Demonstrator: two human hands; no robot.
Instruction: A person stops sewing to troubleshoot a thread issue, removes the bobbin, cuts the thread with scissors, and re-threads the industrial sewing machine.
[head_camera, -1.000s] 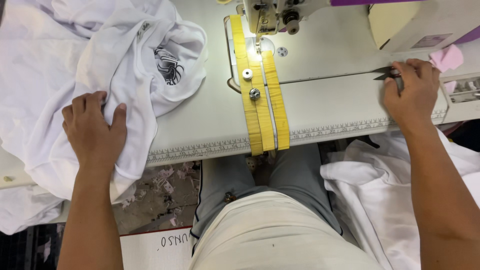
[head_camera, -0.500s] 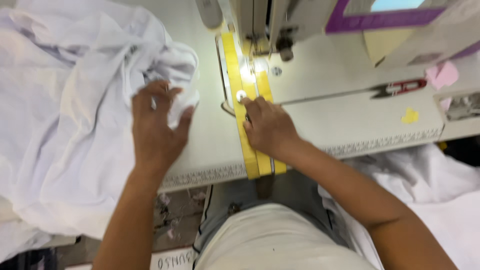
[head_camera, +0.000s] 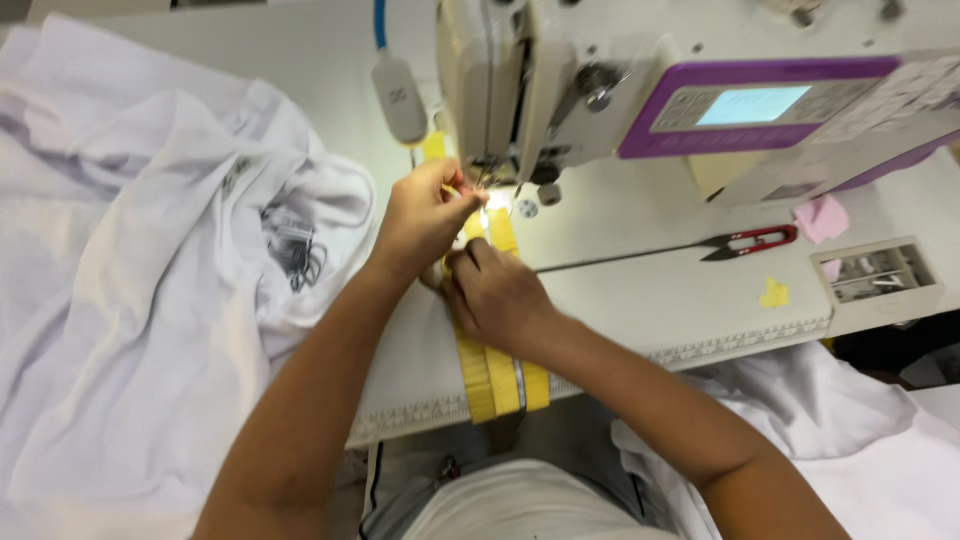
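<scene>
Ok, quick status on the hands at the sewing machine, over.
Left hand pinching at the needle area, contents unclear. Right hand pressing on the yellow strips. Thread snips lie off right, clear of both.

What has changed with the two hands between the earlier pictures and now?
The left hand left the white cloth and moved right, up to the needle. The right hand let go of the snips and came left onto the yellow strips. Cloth, snips and sewing machine stayed in place.

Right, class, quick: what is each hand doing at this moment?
Left hand: fingertips pinched shut at the sewing machine's needle area; what they hold cannot be told.
Right hand: resting on the yellow tape strips.
</scene>
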